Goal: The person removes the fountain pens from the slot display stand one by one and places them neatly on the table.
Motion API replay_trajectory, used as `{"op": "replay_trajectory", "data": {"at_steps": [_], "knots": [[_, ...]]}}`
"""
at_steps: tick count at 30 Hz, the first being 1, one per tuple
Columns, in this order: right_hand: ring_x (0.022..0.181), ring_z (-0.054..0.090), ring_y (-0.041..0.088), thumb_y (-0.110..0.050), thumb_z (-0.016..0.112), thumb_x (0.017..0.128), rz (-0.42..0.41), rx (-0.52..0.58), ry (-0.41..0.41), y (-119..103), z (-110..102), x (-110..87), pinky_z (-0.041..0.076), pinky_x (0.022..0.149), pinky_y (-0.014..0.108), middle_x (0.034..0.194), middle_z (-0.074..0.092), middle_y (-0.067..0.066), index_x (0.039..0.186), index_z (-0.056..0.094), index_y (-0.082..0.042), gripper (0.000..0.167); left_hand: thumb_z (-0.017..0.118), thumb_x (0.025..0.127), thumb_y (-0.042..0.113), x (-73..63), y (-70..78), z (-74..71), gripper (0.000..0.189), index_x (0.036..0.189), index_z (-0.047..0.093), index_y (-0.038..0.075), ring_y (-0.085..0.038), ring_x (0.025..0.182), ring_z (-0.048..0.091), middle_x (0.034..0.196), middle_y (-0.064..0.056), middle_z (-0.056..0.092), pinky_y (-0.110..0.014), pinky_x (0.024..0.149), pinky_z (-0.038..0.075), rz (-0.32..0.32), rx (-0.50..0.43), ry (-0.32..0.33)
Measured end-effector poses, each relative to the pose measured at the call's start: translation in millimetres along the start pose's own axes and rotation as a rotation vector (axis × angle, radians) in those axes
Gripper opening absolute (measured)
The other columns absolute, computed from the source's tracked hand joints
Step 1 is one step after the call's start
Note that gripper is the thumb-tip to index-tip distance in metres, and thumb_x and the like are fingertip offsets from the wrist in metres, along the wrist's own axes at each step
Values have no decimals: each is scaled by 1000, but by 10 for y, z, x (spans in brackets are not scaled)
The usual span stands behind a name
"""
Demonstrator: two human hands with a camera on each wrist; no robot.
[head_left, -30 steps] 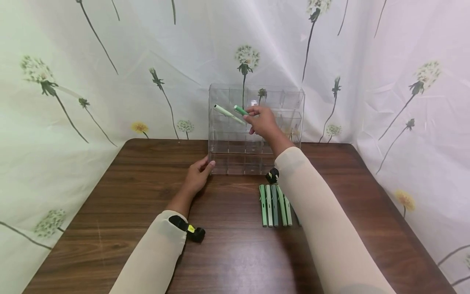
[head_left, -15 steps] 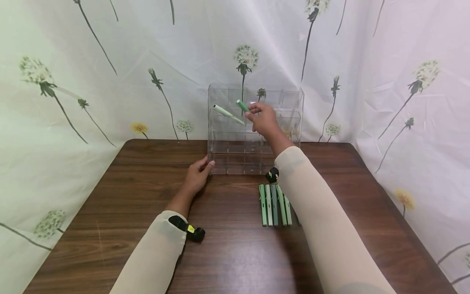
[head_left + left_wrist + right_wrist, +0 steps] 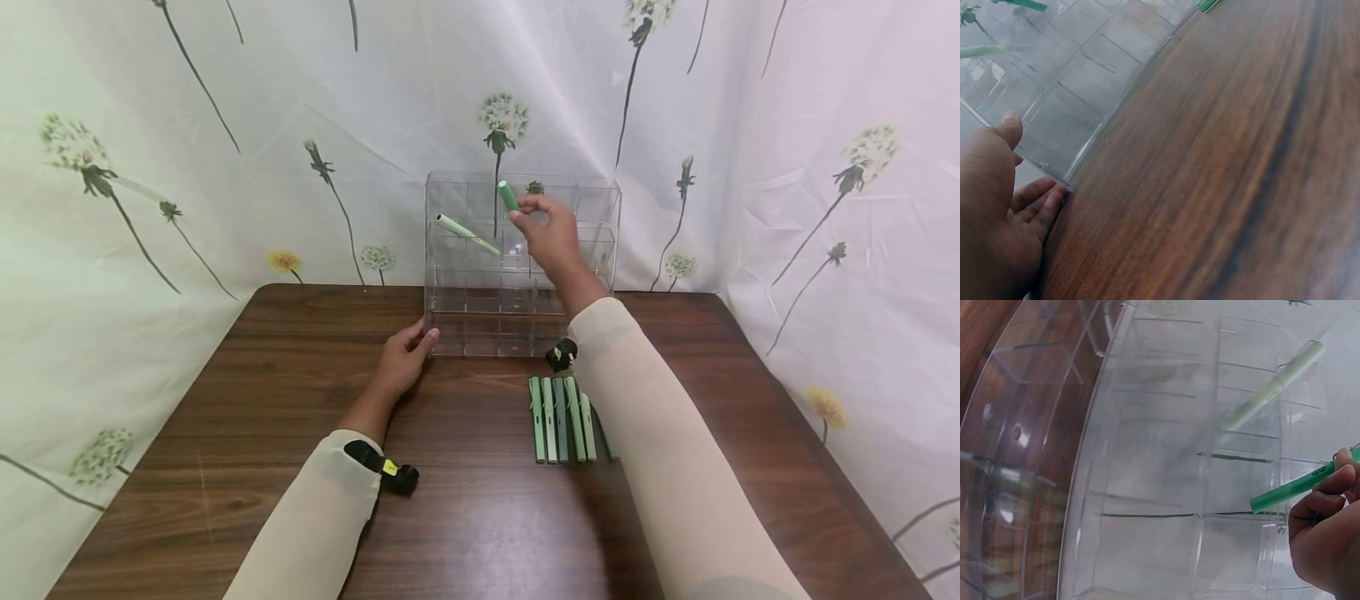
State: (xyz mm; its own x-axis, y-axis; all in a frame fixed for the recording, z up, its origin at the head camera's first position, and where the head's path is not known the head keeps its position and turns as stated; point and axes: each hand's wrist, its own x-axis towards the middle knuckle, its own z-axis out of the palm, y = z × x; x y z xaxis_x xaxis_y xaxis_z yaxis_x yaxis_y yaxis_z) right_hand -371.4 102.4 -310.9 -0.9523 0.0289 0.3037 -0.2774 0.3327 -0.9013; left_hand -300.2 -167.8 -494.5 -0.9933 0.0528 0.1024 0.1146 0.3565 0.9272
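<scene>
A clear acrylic pen rack (image 3: 483, 333) with tiers of compartments stands at the back of the table. My left hand (image 3: 401, 363) holds its lower left corner; the left wrist view shows the thumb (image 3: 1011, 128) at the side edge and the fingers by the bottom corner. In front of the upper tiers, my right hand (image 3: 555, 237) pinches a green pen (image 3: 508, 196), tilted with one end up to the left. The right wrist view shows this green pen's (image 3: 1291, 490) other end near a compartment divider. A pale green pen (image 3: 467, 233) leans slanted in the rack, left of the right hand.
Several pens (image 3: 561, 421) in green and grey shades lie side by side on the brown wooden table (image 3: 465, 517), right of centre. The right forearm partly covers the rightmost ones. A flower-printed white curtain (image 3: 397, 100) hangs behind the rack and along both sides.
My right hand has risen and shifted slightly right with the green pen, which has turned steeper. The left hand, rack and pale green pen stay in place.
</scene>
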Motion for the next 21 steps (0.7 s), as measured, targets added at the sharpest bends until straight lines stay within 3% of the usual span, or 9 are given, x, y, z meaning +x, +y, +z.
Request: {"op": "replay_trajectory", "data": {"at_steps": [4, 10, 13, 17, 21], "knots": [[74, 55, 9, -23, 73, 108, -32, 47, 32, -30, -34, -8, 49, 61, 22, 125, 63, -1, 131, 75, -11, 26, 62, 112, 46, 0, -1, 2, 62, 166, 48, 18, -36, 146, 57, 165, -17, 55, -54, 125, 43, 0, -6, -2], [98, 68, 26, -25, 73, 108, -39, 104, 66, -98, -94, -37, 52, 64, 22, 127, 63, -2, 133, 76, -14, 28, 62, 112, 45, 1, -1, 1, 62, 166, 48, 18, -37, 146, 58, 166, -18, 54, -55, 125, 43, 0, 2, 3], [104, 70, 28, -25, 72, 108, -54, 138, 78, -130, -128, -56, 51, 62, 21, 123, 64, -4, 132, 76, -14, 27, 62, 112, 46, 3, 1, 4, 62, 166, 49, 18, -37, 146, 58, 166, -18, 54, -55, 125, 44, 0, 9, 7], [90, 70, 19, -23, 72, 108, -103, 191, 95, -168, -173, -92, 49, 59, 20, 116, 63, -6, 129, 75, -10, 24, 62, 112, 45, 6, 4, 5, 62, 166, 49, 17, -38, 146, 59, 166, -18, 54, -54, 125, 44, 2, 7, 7], [63, 56, 10, -21, 72, 108, -150, 234, 105, -200, -209, -145, 48, 56, 20, 112, 64, -4, 123, 75, -8, 21, 62, 112, 44, 4, 7, 3, 62, 166, 49, 16, -38, 144, 60, 164, -19, 55, -54, 124, 45, 7, 3, 6]]}}
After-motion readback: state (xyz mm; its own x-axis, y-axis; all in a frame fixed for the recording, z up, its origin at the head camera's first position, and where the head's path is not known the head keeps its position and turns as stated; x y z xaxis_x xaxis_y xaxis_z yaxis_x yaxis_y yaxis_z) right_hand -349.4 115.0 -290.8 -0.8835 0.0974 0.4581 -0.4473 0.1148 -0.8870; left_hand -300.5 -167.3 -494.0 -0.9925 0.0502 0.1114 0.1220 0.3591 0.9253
